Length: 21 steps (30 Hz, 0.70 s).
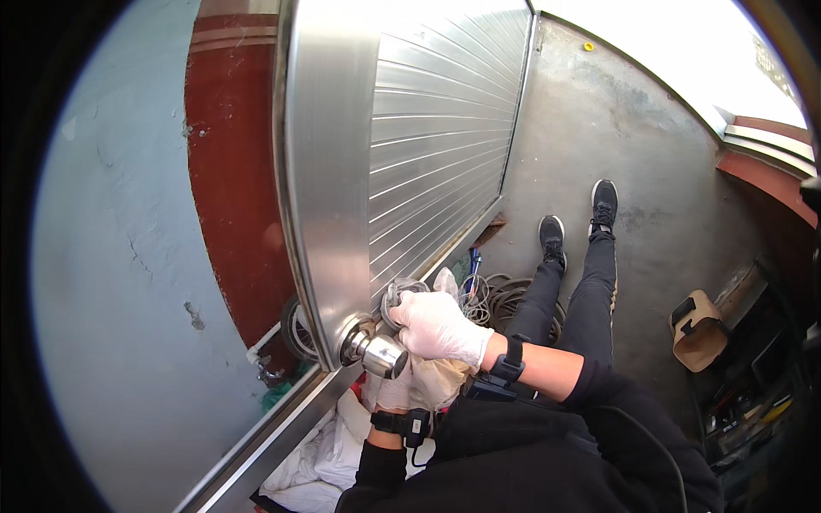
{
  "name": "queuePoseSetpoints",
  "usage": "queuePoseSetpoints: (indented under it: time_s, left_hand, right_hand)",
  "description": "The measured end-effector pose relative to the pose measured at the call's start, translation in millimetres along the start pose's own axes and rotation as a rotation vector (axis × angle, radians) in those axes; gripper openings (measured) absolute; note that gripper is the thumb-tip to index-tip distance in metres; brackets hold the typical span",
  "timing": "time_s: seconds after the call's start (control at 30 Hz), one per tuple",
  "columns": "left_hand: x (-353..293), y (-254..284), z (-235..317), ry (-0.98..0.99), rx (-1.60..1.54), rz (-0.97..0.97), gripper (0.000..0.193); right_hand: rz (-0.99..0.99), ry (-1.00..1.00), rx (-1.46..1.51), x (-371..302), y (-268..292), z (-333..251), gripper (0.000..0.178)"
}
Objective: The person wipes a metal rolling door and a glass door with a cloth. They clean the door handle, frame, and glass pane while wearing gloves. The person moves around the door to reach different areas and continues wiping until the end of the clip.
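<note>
My right hand (440, 327), in a pale thin glove, is closed beside the inner face of a silver metal door (329, 171). Its curled fingers meet a grey ring-shaped thing (395, 295), perhaps a roll or a coil, which lies against the ribbed panel. Below it is my left hand (395, 389), gloved as well. The round door knob (380, 355) and my right hand cover most of its fingers, so their state is hidden. The knob stands just left of both hands, and neither visibly grips it.
Coiled grey hose or cable (509, 301) lies on the floor by my legs. White cloth bundles (329, 453) sit below my left arm. To the right are an open cardboard box (699, 333) and a dark crate of tools (753, 410). A yellow ring (588, 46) lies far off.
</note>
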<state>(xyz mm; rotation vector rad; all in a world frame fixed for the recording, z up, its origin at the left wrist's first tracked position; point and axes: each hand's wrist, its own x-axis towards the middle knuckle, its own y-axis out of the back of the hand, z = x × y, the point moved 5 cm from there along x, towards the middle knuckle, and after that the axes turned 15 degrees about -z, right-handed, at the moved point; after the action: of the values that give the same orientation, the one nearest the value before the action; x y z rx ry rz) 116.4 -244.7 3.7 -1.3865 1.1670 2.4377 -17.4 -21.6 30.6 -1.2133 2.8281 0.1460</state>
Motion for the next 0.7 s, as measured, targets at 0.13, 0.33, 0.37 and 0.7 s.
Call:
queuePoseSetpoints:
  time_s: [0.13, 0.33, 0.37, 0.7]
  left_hand:
    - [-5, -16, 12, -0.149, -0.749, -0.238, 0.031]
    - [-44, -16, 58, -0.047, -0.868, -0.383, 0.044]
    - [-45, -15, 59, 0.022, -0.838, -0.334, 0.043]
    - [-41, -57, 125, -0.095, -0.974, -0.570, 0.027]
  right_hand:
    - [0.123, 0.127, 0.263, -12, -1, 10, 0.026]
    - [0.305, -0.209, 1.435, -94, 40, 106, 0.044]
    - [0.375, -0.145, 1.476, -113, 55, 108, 0.047]
    - [0.825, -0.062, 1.431, -275, 131, 73, 0.042]
